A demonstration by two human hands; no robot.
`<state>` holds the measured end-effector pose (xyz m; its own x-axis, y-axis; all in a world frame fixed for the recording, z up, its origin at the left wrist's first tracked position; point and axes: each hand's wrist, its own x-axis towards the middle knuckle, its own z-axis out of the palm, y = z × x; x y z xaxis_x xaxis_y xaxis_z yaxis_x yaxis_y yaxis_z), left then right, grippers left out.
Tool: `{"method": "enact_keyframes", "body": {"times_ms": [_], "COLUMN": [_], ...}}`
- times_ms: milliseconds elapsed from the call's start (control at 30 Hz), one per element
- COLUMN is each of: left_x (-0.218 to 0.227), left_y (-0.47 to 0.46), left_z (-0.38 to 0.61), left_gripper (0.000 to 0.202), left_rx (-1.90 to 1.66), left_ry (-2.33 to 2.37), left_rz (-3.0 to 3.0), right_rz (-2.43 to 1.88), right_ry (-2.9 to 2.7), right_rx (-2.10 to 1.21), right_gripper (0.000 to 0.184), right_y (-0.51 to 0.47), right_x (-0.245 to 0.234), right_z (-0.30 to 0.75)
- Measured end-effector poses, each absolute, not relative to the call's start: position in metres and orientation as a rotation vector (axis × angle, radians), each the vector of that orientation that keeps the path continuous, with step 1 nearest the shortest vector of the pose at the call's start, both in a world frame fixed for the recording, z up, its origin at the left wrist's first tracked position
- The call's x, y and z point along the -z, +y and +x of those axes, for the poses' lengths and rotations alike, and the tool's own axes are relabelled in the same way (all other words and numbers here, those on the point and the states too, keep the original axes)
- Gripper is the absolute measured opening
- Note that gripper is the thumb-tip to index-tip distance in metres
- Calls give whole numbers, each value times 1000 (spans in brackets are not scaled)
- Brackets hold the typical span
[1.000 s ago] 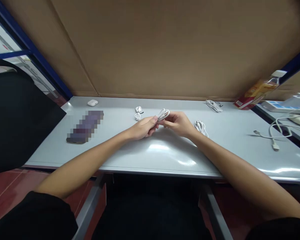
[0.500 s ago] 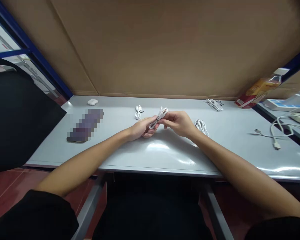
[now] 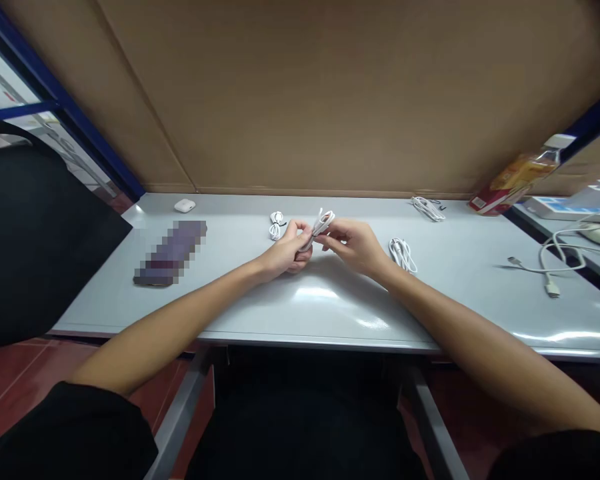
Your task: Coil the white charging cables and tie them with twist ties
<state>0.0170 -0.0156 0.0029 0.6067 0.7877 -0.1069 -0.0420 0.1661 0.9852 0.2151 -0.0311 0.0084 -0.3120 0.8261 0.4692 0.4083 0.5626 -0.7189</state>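
I'm looking down on a pale grey tabletop (image 3: 330, 307), glossy, with light glaring off its middle. Far left sits a small white earbud case (image 3: 185, 206), and nearer me a blurred dark slab (image 3: 171, 253). A small tied white cable bundle (image 3: 276, 225) lies at centre back. Right of centre rests another coiled white cable (image 3: 403, 254), and a third coil (image 3: 427, 209) lies by the back edge. At the far right a loose white cable (image 3: 550, 263) trails, its plugs on the surface, and a bottle (image 3: 517, 179) lies on its side in the corner.
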Motion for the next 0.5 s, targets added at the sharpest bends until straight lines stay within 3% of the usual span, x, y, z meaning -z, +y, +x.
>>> {"method": "enact_keyframes", "body": {"times_ms": [167,400,500], "left_x": [-1,0,0], "left_y": [-15,-14,-14], "left_z": [18,18,18], "left_gripper": [34,33,37], "left_rx": [-784,-779,-731], "left_ry": [769,800,752], "left_rz": [1510,1372,1307], "right_rz": [-1066,-1180,-1183], "right_ry": [-1881,-1824,-1879], "right_rx": [-559,-915,-797], "right_gripper": [24,44,48], "right_y": [-33,-30,-26], "right_x": [-12,-19,-18], "right_z": [214,221,226]}}
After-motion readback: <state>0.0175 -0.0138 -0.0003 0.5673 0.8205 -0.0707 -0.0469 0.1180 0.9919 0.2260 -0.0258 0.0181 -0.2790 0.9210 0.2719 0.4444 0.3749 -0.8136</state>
